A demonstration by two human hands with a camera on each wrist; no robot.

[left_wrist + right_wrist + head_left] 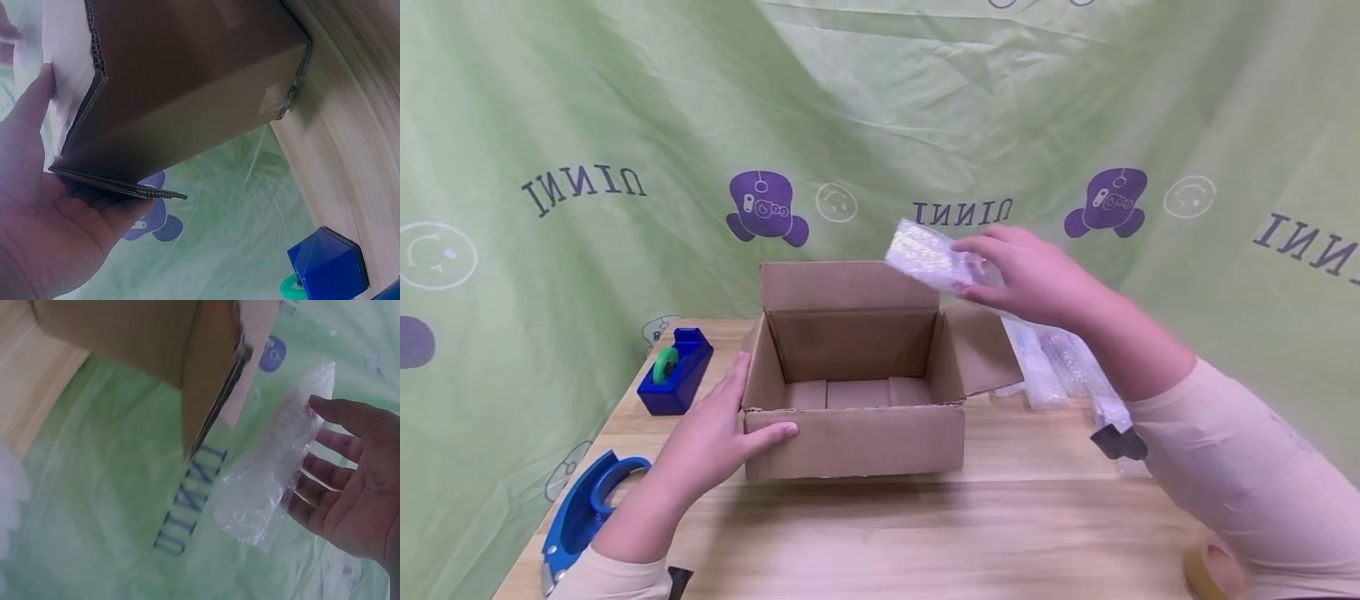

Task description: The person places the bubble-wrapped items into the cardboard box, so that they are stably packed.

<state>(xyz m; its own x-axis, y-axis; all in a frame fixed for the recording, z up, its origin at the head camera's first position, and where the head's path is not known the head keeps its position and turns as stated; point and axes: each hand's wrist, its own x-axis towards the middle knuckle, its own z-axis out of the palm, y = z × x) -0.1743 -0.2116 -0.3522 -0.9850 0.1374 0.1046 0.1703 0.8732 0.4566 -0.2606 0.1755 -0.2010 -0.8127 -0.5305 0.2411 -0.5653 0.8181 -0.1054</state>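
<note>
An open cardboard box [853, 442] stands on the table with its bottom panels showing inside. My left hand [707, 437] grips its near left corner, the thumb on the front wall and the fingers along the left side. In the left wrist view, the fingers lie under a side flap [119, 182]. Above the box's right rear corner, my right hand [1022, 275] holds a bubble-wrapped bundle [925, 254] between thumb and fingers. The right wrist view shows this long, clear bundle [269, 469] apart from the box; what is inside the wrap cannot be made out.
Several bubble-wrapped pieces [1048, 367] lie right of the box, partly behind the right arm. A blue tape dispenser [673, 375] with a green roll stands at the left. Nearer are a blue tape gun [576, 517] and, front right, a tape roll [1206, 571]. A green curtain [865, 108] hangs behind.
</note>
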